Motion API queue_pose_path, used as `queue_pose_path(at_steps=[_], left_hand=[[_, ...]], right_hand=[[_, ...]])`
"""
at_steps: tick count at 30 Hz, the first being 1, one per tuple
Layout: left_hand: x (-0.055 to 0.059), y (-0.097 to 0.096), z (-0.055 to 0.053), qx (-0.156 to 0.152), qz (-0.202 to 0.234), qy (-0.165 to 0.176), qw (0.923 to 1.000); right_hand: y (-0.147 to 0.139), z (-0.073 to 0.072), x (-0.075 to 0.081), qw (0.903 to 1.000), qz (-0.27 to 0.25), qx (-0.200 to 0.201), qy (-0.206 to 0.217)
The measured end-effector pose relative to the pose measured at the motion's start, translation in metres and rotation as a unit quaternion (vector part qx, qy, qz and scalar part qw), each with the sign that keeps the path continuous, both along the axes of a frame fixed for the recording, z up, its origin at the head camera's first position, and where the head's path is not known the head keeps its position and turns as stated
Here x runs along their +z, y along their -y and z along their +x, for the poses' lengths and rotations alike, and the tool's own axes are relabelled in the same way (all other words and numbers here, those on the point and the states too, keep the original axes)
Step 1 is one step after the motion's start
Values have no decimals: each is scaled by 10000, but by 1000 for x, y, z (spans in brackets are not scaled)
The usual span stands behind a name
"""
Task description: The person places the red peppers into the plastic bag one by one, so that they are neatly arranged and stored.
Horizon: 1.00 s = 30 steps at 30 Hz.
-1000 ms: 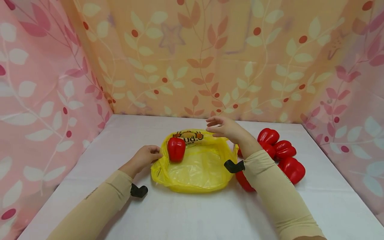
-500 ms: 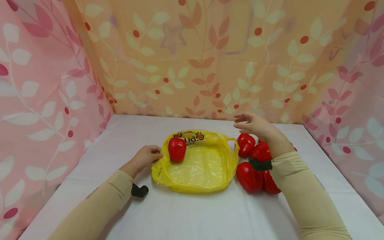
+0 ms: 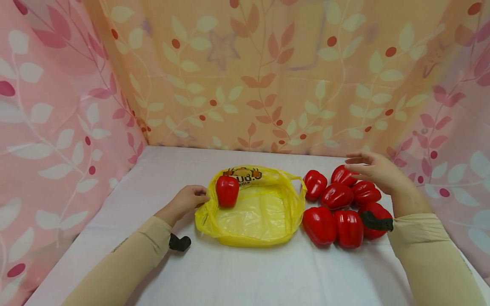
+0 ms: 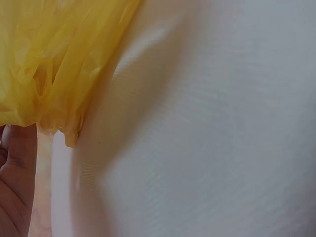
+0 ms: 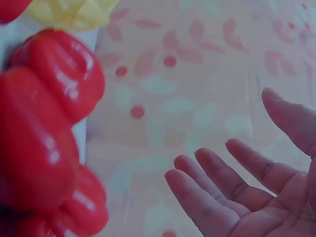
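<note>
A yellow plastic bag (image 3: 250, 225) lies wide-mouthed on the table, with one red bell pepper (image 3: 227, 191) inside at its left. My left hand (image 3: 187, 199) pinches the bag's left rim; in the left wrist view the gathered yellow plastic (image 4: 59, 64) bunches beside the fingers (image 4: 17, 173). Over the far right of the pepper group, my right hand (image 3: 377, 172) is raised with nothing in it. Its fingers are spread and slightly bent in the right wrist view, apart from the red peppers (image 5: 42, 133) there.
Right of the bag, several red bell peppers (image 3: 337, 196) lie close together on the white-covered table (image 3: 245, 276). Patterned cloth walls (image 3: 229, 85) enclose the back and both sides. A black wrist mount (image 3: 180, 242) juts from each sleeve.
My right hand has moved right from above the bag to above the peppers, uncovering the group. My left hand stays on the bag's rim, and the pepper inside has not shifted.
</note>
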<state>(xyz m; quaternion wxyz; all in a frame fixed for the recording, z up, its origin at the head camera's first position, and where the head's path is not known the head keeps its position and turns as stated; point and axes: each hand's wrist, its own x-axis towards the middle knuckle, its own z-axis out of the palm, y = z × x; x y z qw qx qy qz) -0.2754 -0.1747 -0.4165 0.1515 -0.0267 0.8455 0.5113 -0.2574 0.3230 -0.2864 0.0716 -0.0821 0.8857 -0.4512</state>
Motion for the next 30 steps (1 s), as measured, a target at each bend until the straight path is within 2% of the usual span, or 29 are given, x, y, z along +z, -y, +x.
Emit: queue_pose_path(at_steps=[12,18,30], left_hand=[[-2,-1,-1,-15,75,-53,10000],[-2,-1,-1,-15,72,-17,10000],[-3,0,0,-9,86,-20,10000]], right_hand=[[-53,26,-30,9956,822,-406,201],[-70,34,-46,9926,953,-557,505],[-95,50,-76,9914,968,-700,537]])
